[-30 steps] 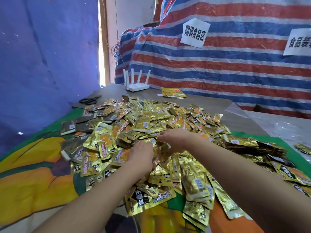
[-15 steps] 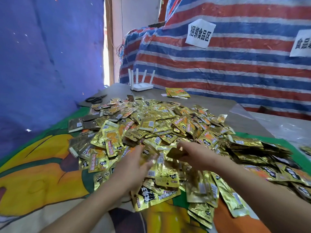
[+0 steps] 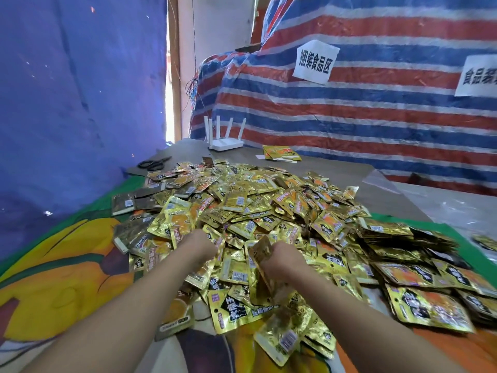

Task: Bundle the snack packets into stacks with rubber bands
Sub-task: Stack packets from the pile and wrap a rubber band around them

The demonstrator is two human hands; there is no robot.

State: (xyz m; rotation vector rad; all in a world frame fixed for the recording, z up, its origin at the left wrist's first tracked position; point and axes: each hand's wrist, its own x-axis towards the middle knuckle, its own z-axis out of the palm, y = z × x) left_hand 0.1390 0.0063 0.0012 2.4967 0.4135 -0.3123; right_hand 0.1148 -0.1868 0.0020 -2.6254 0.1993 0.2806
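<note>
snack packets (image 3: 258, 211) lie in a wide gold heap across the middle of the table (image 3: 336, 170), spilling onto the printed cloth (image 3: 53, 278) at the near left. your right hand (image 3: 285, 261) is curled round a small sheaf of them, held on edge at the near side of the heap. your left hand (image 3: 197, 244) is buried knuckles-up in the pile just to the left; its fingers look curled into the packets, though you cannot tell from here whether they hold one.

you are gathering, so keep every packet facing one way and feed each new one flat against the sheaf. tap the edges square before you reach for a band; no rubber band shows in view. foil is slick, so pinch firmly near the middle. the scissors (image 3: 154, 163) and router (image 3: 225, 142) sit far off, well apart.
</note>
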